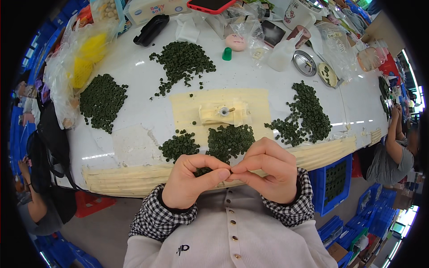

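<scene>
My left hand (190, 181) and my right hand (270, 167) meet at the table's near edge, fingertips pinched together. Between them shows a tiny dark piece (231, 171), mostly covered by the fingers; its exact shape is hidden. Just beyond the hands lie a heap of small dark green ring-shaped pieces (230, 140) and a smaller heap of similar pieces (179, 146). Farther off, a taped block (212, 114) with a round metal fitting and a short pin (230, 110) sits on a patch of cream tape (185, 105).
More green heaps lie at far left (103, 102), at the back (183, 62) and at right (310, 114). A bag with yellow contents (87, 60), a black tray (152, 30), a green cap (227, 54) and a round tin (304, 63) stand around. A blue crate (318, 183) is below right.
</scene>
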Demonstrator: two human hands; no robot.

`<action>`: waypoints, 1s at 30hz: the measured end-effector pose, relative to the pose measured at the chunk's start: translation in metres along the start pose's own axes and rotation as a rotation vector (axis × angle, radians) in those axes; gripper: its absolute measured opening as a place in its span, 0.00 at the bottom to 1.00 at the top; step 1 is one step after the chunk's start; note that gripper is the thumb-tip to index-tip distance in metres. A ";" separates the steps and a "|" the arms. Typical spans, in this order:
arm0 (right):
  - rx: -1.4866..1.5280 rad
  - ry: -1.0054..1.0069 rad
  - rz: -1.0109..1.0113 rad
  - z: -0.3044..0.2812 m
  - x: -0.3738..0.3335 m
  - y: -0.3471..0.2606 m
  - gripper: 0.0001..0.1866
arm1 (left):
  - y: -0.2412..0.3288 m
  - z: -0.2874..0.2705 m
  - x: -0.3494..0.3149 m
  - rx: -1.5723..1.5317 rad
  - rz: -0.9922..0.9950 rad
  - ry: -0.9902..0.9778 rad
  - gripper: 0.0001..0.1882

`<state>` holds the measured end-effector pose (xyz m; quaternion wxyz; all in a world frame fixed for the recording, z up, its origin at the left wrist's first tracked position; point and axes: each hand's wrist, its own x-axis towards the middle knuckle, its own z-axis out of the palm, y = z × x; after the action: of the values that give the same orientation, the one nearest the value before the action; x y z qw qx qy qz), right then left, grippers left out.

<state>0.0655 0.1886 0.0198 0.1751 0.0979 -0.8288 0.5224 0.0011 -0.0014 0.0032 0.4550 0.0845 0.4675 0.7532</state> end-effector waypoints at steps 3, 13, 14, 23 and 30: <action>0.018 -0.021 0.016 0.001 -0.001 0.002 0.10 | 0.000 0.003 0.000 0.102 0.052 0.044 0.03; 0.209 -0.086 0.115 0.001 -0.002 0.005 0.08 | -0.001 0.000 -0.001 0.233 0.060 0.095 0.05; 0.232 -0.086 0.124 0.002 -0.003 0.007 0.08 | -0.001 0.001 0.000 0.277 0.085 0.105 0.05; 0.441 -0.051 0.341 0.012 -0.011 0.008 0.06 | -0.002 0.004 -0.002 0.389 0.171 0.176 0.04; 0.476 -0.025 0.347 0.017 -0.014 0.008 0.06 | -0.003 0.003 -0.003 0.426 0.192 0.175 0.03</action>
<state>0.0724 0.1759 0.0012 0.0452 -0.0006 -0.6893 0.7230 0.0066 -0.0018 0.0032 0.3108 0.1571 0.6433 0.6818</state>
